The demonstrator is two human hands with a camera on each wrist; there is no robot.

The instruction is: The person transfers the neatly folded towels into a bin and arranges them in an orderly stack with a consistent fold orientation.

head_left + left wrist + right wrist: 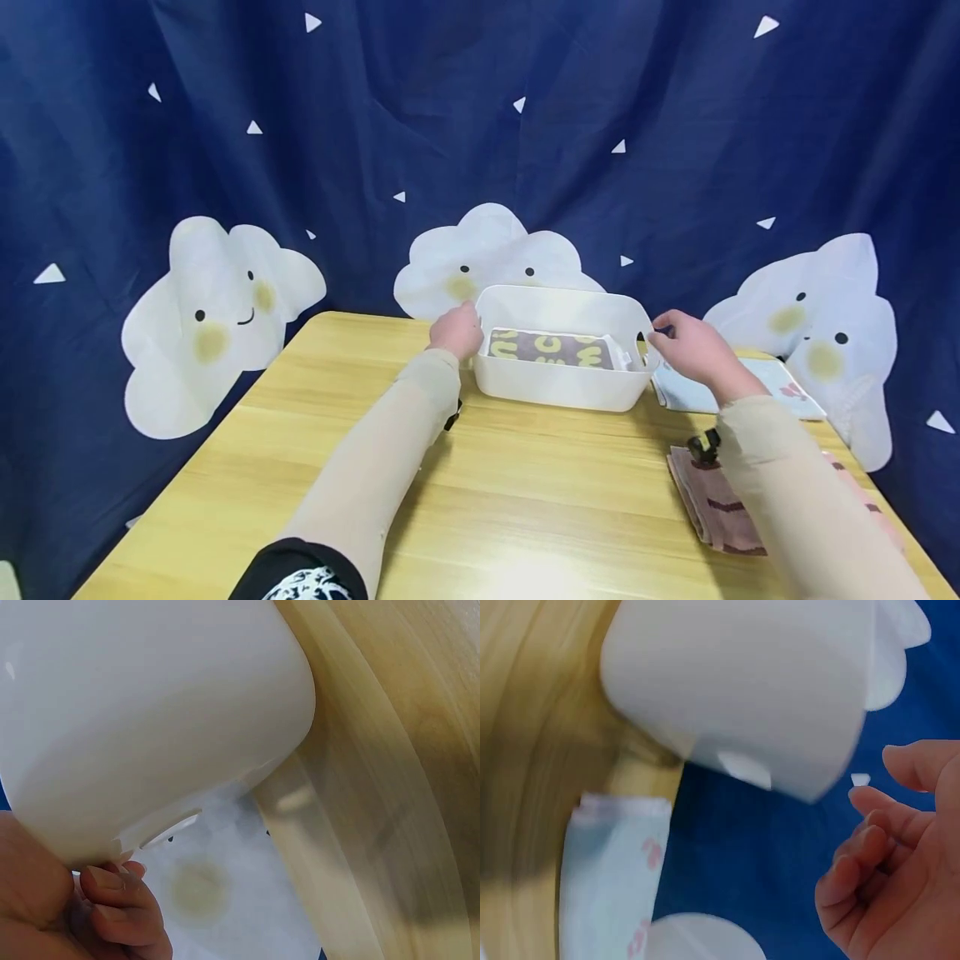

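A white plastic basket (555,387) with handle holes in its ends is near the table's far edge. Inside it lies a folded grey-brown cloth (525,346) with yellow letters. My left hand (456,332) grips the basket's left end; in the left wrist view, curled fingers (124,915) hook at the rim by the handle hole. At the opposite end is my right hand (693,350), thumb and fingers loosely bent. The right wrist view shows a gap between this hand (900,855) and the basket wall (735,690), with nothing held.
A folded light blue cloth (757,385) with pink marks lies right of the basket. Nearer me, a folded pink and brown cloth (720,508) is partly covered by my right forearm. Behind the wooden table (525,483) hangs a dark blue curtain (450,100) with clouds.
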